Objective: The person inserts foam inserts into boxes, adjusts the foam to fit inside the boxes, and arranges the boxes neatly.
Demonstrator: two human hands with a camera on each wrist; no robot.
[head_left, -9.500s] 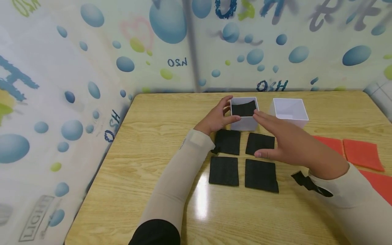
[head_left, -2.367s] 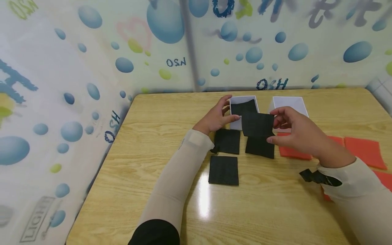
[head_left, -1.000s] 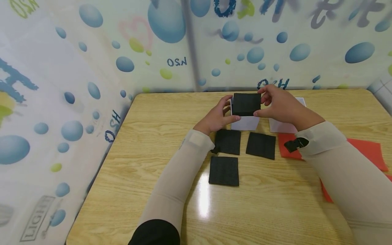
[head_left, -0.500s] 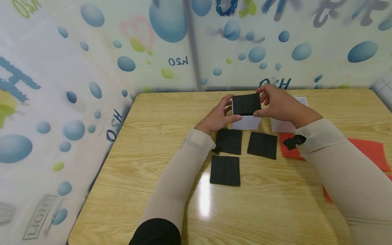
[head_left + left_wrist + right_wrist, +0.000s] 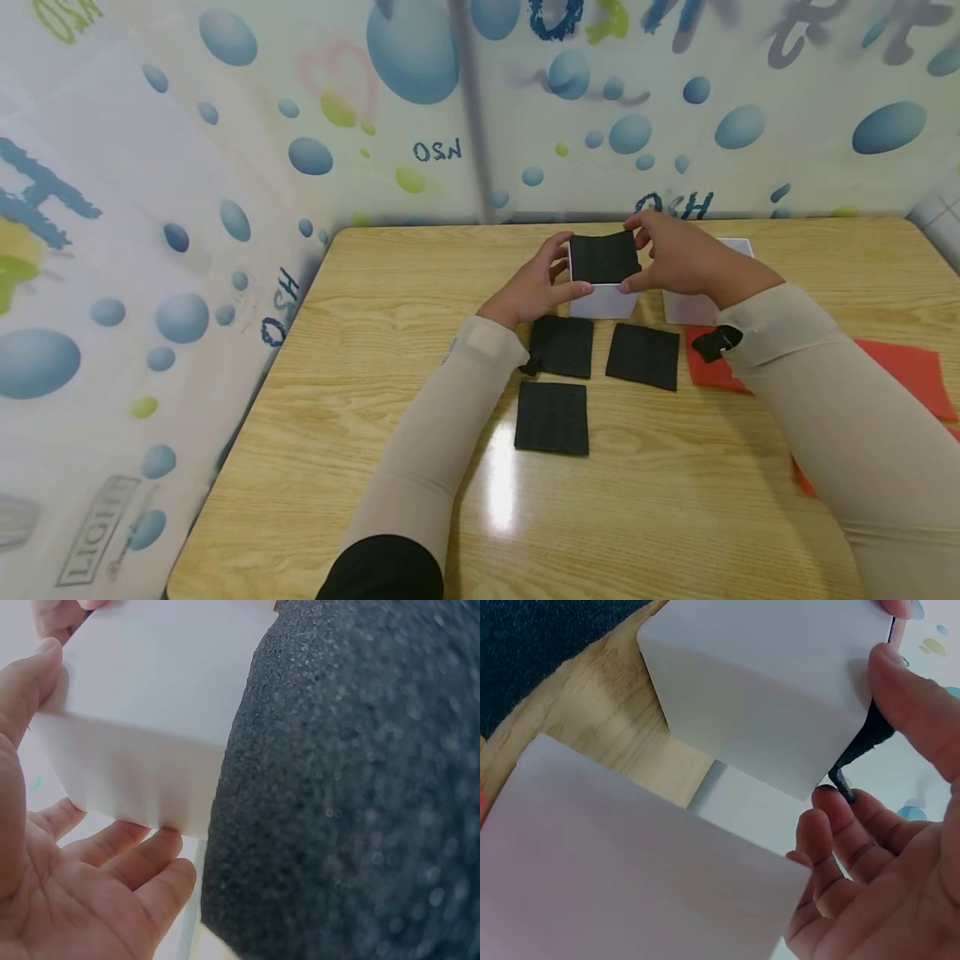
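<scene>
My left hand (image 5: 536, 283) grips the left white box (image 5: 602, 302), thumb at its front rim and fingers along its left side, as the left wrist view shows from below. A black fabric square (image 5: 603, 257) lies across the mouth of that box, its far edge dipping a little. My right hand (image 5: 682, 258) holds the right edge of this square between thumb and fingers, close against the box. In the right wrist view a dark corner of the fabric (image 5: 870, 739) sticks out past the rim beside the fingers (image 5: 832, 806). The inside of the box is covered.
A second white box (image 5: 688, 308) stands to the right, partly behind my right hand. In front lie three black squares, such as the nearest square (image 5: 552, 418). Several red squares (image 5: 903, 371) lie at the right, partly under my right arm. A printed curtain hangs behind the table (image 5: 300, 467).
My right hand took the front-right black square from the table, carried it up over the left box and lowered it onto the mouth. The left hand has stayed on the box.
</scene>
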